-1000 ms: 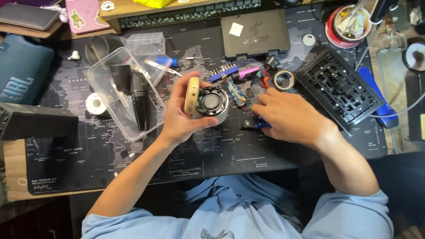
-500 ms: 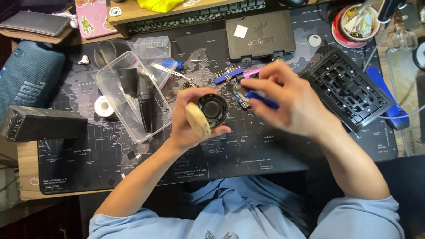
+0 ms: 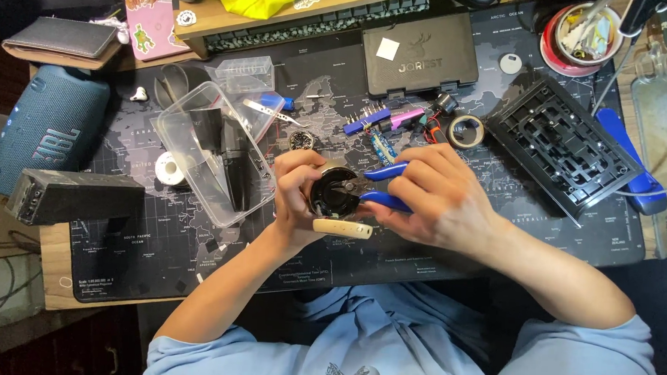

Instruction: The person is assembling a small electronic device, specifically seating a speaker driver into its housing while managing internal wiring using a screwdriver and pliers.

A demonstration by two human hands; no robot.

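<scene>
R hand (image 3: 438, 199) moved in w/ blue pliers (image 3: 382, 186); L fingers (image 3: 300, 171) grip round part (image 3: 334, 199); clear tub (image 3: 211, 152) holds dark tools.

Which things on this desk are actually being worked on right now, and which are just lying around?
In use:
left hand holding the round black part with its cream rim
right hand working blue-handled pliers into it

Lying about:
clear plastic box
blue speaker
black case
tape roll
black grid frame
</scene>
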